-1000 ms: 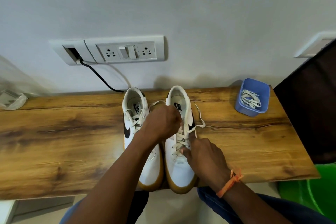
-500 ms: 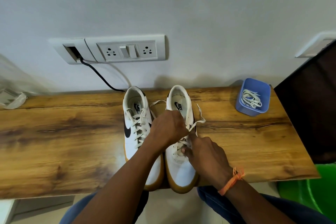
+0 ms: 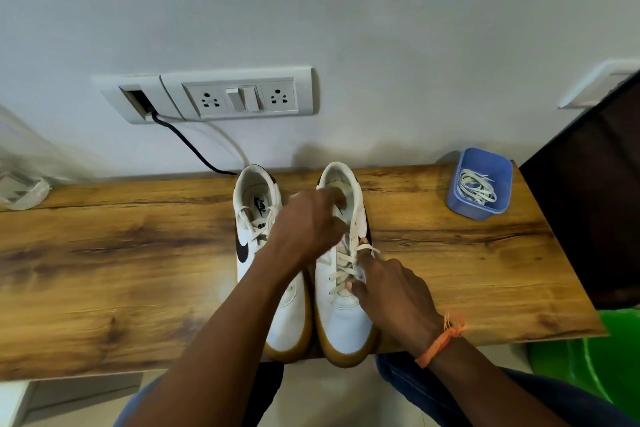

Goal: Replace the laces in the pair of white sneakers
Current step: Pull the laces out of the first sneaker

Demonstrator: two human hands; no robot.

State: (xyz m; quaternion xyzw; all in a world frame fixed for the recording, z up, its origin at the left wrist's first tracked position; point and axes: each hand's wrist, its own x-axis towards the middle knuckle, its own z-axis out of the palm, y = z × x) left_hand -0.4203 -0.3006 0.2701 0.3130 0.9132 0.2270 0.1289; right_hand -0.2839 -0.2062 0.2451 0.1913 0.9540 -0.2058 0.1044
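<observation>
Fingers of the left hand [image 3: 304,229], blurred and curled on what seems the lace [image 3: 341,269], have risen toward the right sneaker's [image 3: 343,302] far collar beside the still-laced left sneaker [image 3: 258,236], while the right hand [image 3: 391,288] pinches the eyelets, unlacing under way, spare laces [image 3: 475,188] waiting far right.

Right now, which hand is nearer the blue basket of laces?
Right. The right hand is at the right sneaker's laces; the left hand lies farther from the blue basket.

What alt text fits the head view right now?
Both hands work the laces of the right-side sneaker: left hand near its tongue, right hand on the eyelet edge. The other sneaker stands beside it; a blue tub holds spare laces.
</observation>
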